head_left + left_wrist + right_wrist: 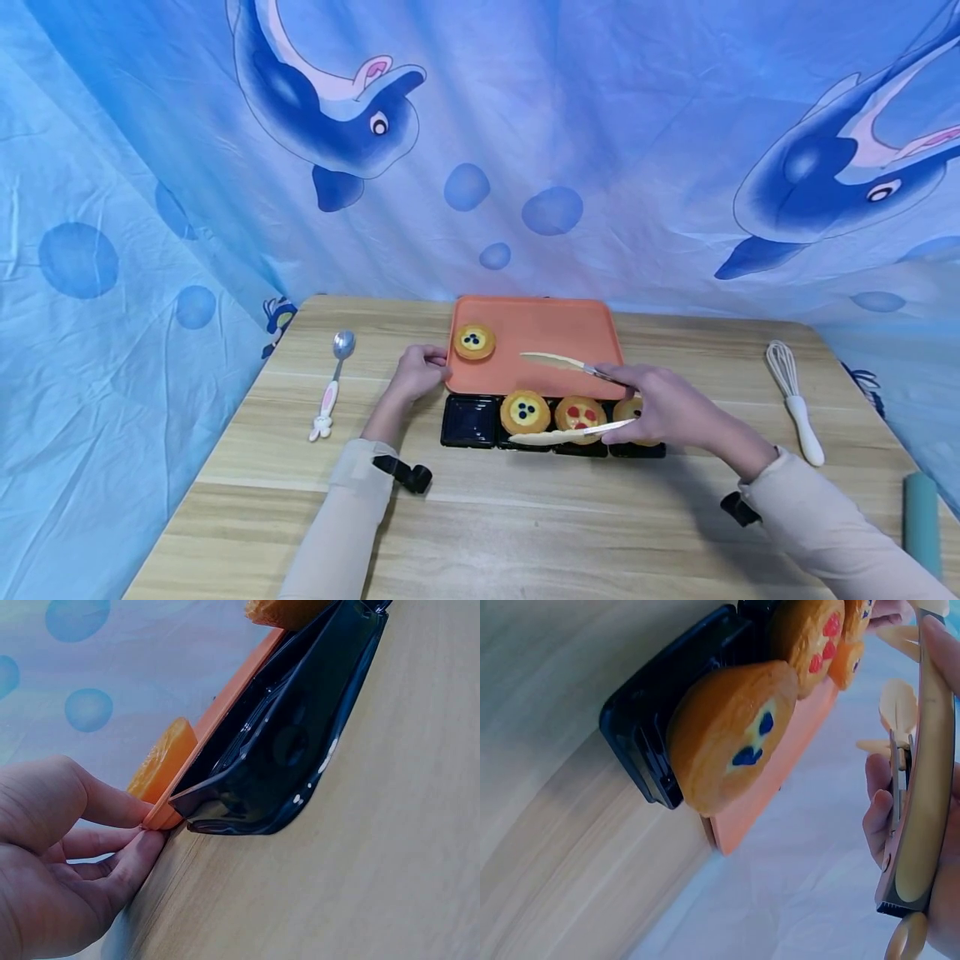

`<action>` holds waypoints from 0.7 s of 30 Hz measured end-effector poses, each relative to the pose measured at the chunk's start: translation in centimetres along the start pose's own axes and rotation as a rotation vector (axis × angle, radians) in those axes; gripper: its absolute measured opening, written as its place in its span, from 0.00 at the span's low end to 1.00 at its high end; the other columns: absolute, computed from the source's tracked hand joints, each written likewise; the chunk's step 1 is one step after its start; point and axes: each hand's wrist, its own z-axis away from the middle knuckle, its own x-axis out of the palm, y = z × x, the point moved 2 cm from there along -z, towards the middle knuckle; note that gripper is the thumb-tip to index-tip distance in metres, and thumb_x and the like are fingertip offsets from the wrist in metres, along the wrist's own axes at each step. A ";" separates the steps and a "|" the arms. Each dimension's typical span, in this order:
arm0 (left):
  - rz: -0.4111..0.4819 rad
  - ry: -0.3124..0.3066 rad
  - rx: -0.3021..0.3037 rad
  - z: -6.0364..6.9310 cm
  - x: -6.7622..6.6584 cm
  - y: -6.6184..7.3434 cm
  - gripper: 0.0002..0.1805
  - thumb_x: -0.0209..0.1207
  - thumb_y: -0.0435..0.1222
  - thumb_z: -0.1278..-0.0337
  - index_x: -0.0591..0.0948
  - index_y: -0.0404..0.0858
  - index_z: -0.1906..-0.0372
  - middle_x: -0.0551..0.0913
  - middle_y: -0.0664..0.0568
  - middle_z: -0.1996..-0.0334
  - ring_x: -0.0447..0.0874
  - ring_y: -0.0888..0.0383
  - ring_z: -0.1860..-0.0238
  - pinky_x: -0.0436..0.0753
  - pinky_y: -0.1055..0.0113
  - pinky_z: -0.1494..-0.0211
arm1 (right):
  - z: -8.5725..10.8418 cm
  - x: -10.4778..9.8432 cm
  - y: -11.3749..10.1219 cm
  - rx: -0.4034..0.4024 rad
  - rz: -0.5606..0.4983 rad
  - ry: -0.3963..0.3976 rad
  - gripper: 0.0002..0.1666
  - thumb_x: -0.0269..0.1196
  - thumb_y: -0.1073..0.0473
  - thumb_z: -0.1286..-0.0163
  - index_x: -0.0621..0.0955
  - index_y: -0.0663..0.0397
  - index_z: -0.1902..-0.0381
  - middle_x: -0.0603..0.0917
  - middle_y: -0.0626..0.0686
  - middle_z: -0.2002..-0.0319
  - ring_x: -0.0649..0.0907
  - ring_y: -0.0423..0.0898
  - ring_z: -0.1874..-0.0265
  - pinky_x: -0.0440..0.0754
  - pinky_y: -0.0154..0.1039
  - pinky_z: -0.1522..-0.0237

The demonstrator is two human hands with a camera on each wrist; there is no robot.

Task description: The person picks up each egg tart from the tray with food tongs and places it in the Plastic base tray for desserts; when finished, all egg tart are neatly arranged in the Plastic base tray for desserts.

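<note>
My left hand (417,373) pinches the left edge of an orange tray (540,325) between thumb and fingers; the left wrist view shows the grip at its corner. A tart with dark berries (474,342) lies on the tray's left side. My right hand (671,408) grips a pair of tongs (573,363), spread apart with nothing between the tips. Below them, a row of black plastic boxes (469,421) runs along the tray's near edge. The leftmost box is bare; the others hold a dark-berry tart (525,412), a red-berry tart (582,412) and a dark-berry tart (720,750), partly hidden by the right hand in the head view.
A spoon with a white rabbit handle (327,400) lies on the wooden table (525,533) at left. A whisk (797,408) lies at right, and a teal roll-shaped thing (922,521) at the right edge. A blue dolphin-print cloth (517,108) hangs behind.
</note>
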 end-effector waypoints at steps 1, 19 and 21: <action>-0.001 0.001 -0.003 0.0 0.0 0.0 0.19 0.61 0.24 0.46 0.80 0.25 0.47 0.82 0.39 0.59 0.81 0.49 0.60 0.81 0.61 0.55 | 0.0 -0.2 0.0 0.003 -0.005 0.005 0.54 0.78 0.39 0.52 0.73 0.53 0.30 0.80 0.55 0.40 0.79 0.47 0.62 0.75 0.41 0.65; 0.041 -0.002 0.014 -0.2 0.0 -0.2 0.20 0.62 0.22 0.49 0.80 0.23 0.47 0.82 0.39 0.61 0.81 0.50 0.63 0.81 0.65 0.59 | -7.3 -1.8 1.0 0.049 -0.064 0.030 0.59 0.74 0.30 0.52 0.70 0.53 0.28 0.84 0.52 0.63 0.71 0.44 0.80 0.74 0.43 0.72; 0.042 -0.003 0.006 -0.2 0.1 -0.1 0.21 0.62 0.23 0.49 0.80 0.24 0.47 0.82 0.39 0.60 0.81 0.50 0.62 0.81 0.65 0.59 | -8.4 -1.2 0.9 0.058 -0.086 0.007 0.60 0.73 0.28 0.52 0.68 0.48 0.27 0.80 0.47 0.72 0.67 0.43 0.83 0.70 0.42 0.75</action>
